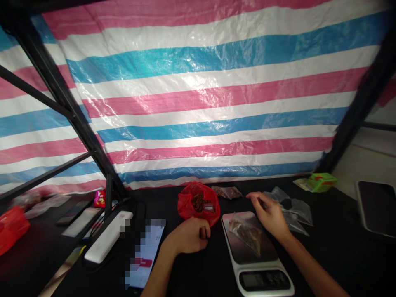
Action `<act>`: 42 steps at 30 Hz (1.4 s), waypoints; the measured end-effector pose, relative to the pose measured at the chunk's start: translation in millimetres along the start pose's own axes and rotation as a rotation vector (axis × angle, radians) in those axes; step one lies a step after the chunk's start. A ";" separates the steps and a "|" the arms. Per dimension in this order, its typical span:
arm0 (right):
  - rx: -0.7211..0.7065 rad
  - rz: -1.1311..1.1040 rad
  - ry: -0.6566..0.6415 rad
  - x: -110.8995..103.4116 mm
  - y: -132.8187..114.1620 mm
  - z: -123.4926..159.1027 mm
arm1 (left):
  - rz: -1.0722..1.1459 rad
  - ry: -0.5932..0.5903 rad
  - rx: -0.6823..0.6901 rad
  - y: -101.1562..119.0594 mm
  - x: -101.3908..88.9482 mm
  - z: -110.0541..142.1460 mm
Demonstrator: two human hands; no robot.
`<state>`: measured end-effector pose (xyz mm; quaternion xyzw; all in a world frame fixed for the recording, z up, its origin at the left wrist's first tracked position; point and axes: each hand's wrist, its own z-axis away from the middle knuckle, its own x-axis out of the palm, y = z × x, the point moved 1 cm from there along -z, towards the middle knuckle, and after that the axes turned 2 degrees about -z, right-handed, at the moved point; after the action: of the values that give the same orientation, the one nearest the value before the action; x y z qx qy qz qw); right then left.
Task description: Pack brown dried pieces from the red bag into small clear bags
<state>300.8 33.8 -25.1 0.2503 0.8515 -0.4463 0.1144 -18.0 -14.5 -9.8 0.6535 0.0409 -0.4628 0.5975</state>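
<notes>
Looks approx. part-done: one clear plastic bag of brown dried bits lies on the white-and-silver digital scale, another filled clear bag on the black worktop beyond. Left, prob.: loose bits in the crumpled red plastic bag, flat clear bags seemingly unfilled. L hand curled at red bag, can't tell if gripping; R hand loose by scale, nothing visible in it.

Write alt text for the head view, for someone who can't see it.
A person's left hand is at the near edge of an open red bag of brown bits; the right hand is by a white scale bearing a filled clear bag. A striped sheet hangs behind the black table.
</notes>
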 end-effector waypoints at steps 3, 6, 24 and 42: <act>-0.036 -0.009 -0.094 1.5 -4.2 0.8 | 0.068 0.142 0.103 6.7 -2.1 -3.0; -0.093 -0.034 -0.197 2.9 -8.7 2.1 | 0.048 0.472 0.125 10.2 -8.1 -7.6; -0.084 0.089 -0.637 -1.8 -45.0 6.9 | -0.204 0.753 0.241 17.5 18.5 -23.4; -0.158 -0.376 -0.428 57.1 -104.0 -22.7 | 0.892 0.516 0.159 21.7 23.0 -36.6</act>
<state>198.0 21.3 37.2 -0.0212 0.8716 -0.4346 0.2256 28.6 -2.2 -13.9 0.7437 -0.1309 0.0113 0.6555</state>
